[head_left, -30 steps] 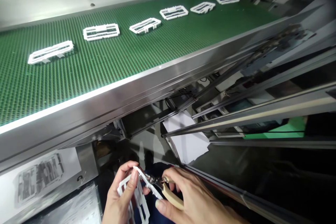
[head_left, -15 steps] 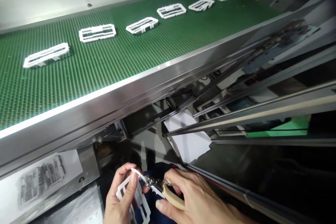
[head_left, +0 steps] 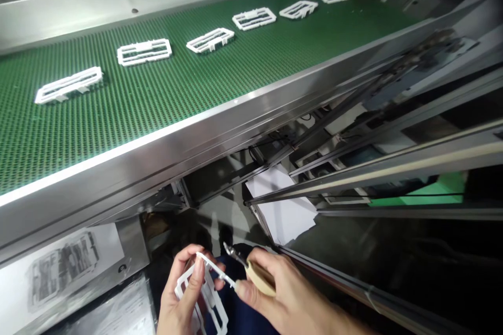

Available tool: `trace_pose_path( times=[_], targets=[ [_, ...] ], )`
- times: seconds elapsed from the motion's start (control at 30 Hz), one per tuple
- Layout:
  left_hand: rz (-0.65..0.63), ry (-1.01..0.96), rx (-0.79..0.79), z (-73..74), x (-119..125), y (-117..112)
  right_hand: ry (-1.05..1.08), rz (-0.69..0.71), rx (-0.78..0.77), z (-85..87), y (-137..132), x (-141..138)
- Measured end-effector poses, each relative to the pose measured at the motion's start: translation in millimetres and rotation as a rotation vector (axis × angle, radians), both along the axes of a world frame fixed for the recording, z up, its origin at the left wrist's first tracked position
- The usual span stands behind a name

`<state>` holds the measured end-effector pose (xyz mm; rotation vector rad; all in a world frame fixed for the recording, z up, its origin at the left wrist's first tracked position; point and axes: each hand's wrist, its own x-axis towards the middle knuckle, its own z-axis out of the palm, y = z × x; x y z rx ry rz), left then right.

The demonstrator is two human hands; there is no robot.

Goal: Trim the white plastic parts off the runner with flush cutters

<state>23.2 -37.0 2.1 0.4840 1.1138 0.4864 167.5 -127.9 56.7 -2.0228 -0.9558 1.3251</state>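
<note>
My left hand (head_left: 178, 290) is closed on a white plastic frame (head_left: 219, 301) with long slots, its thumb pressed across the face. A narrow white bar (head_left: 217, 269) runs from under that thumb toward my right hand (head_left: 281, 285). Cream-handled nippers (head_left: 259, 278) are gripped in my right hand, their metal jaws raised above the bar and apart from it. The right thumb tip meets the bar's far end. Part of the frame is hidden behind the left fingers, and its lower end nears the picture's bottom edge.
Several similar white frames (head_left: 144, 52) lie spaced along a green conveyor belt (head_left: 157, 99) with a metal side rail (head_left: 129, 159). White sheets (head_left: 285, 214) lie low beneath metal bars. At lower left is a printed sheet (head_left: 108, 243) beside clear plastic wrapping (head_left: 113, 309).
The nippers' jaws have come off the bar and swung upward. My right thumb has moved left to the bar's end. My left hand keeps its hold on the frame.
</note>
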Motion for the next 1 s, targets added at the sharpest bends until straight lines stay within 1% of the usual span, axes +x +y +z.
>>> trace_pose_path(
  times=[0.07,0.13,0.23,0.3,0.37,0.43,0.57,0.63,0.7,0.77,0.83,0.87,0.93,1.0],
  targets=[
    [-0.001,-0.020,-0.021,-2.3,0,0,0.025,-0.058,0.005,-2.5,2,-3],
    [-0.029,-0.017,-0.046,-2.4,0,0,0.049,-0.065,0.016,-3.1,6,-5],
    [-0.067,0.010,-0.099,0.7,3,3,-0.023,-0.041,0.119,-3.9,11,-5],
    [-0.066,0.038,-0.162,3.5,5,5,-0.073,-0.091,0.179,-5.2,11,0],
    [-0.048,0.050,-0.217,5.7,7,6,-0.032,-0.178,0.192,-6.7,9,7],
    [-0.005,-0.005,-0.266,6.9,8,5,0.076,-0.226,0.185,-7.7,7,11],
    [0.098,-0.174,-0.360,6.9,11,0,0.269,-0.260,0.172,-9.2,6,9],
    [0.125,-0.180,-0.366,6.5,12,-4,0.318,-0.285,0.175,-10.9,6,6],
    [0.157,-0.135,-0.347,5.5,14,-7,0.306,-0.286,0.172,-14.0,4,4],
    [0.180,-0.060,-0.305,3.1,17,-12,0.217,-0.252,0.168,-19.2,0,4],
    [0.195,0.006,-0.248,-1.2,22,-18,0.050,-0.186,0.216,-26.4,-3,3],
    [0.203,0.021,-0.219,-3.9,25,-21,-0.057,-0.131,0.273,-30.4,-5,2],
    [0.226,0.018,-0.164,-9.8,32,-28,-0.257,0.024,0.409,-38.0,-6,-1],
    [0.243,-0.021,-0.124,-15.7,39,-35,-0.353,0.194,0.488,-43.1,-6,-6]
  ],
)
